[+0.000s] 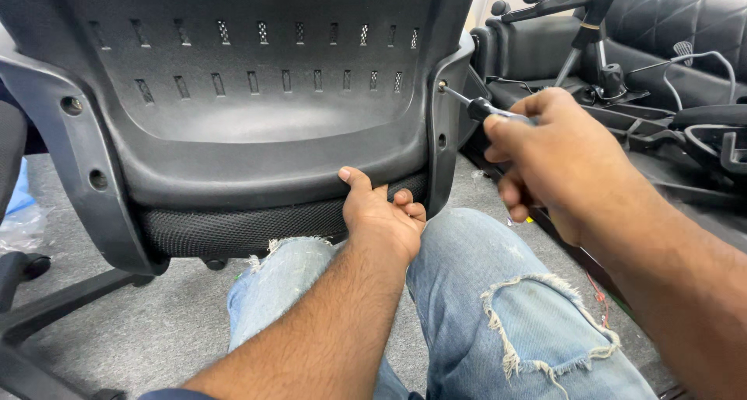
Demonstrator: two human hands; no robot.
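Nearest to you, your knees in torn blue jeans [498, 307] filled the bottom of the view, resting above the grey carpet [156, 330]. Just past them, your left hand [381, 213] gripped the lower edge of the chair back [257, 81], thumb up on the black plastic shell and fingers curled under against the mesh seat [233, 229]. Your right hand [556, 155] was closed in a fist around the handle of a screwdriver [475, 106], whose thin shaft reached left so that its tip sat in a screw hole on the side bracket [445, 128] of the chair back. Further off on the left, the chair's other bracket [78, 151] showed two open holes. Beyond your right hand, more black chair parts [669, 42] lay crowded together on the floor.
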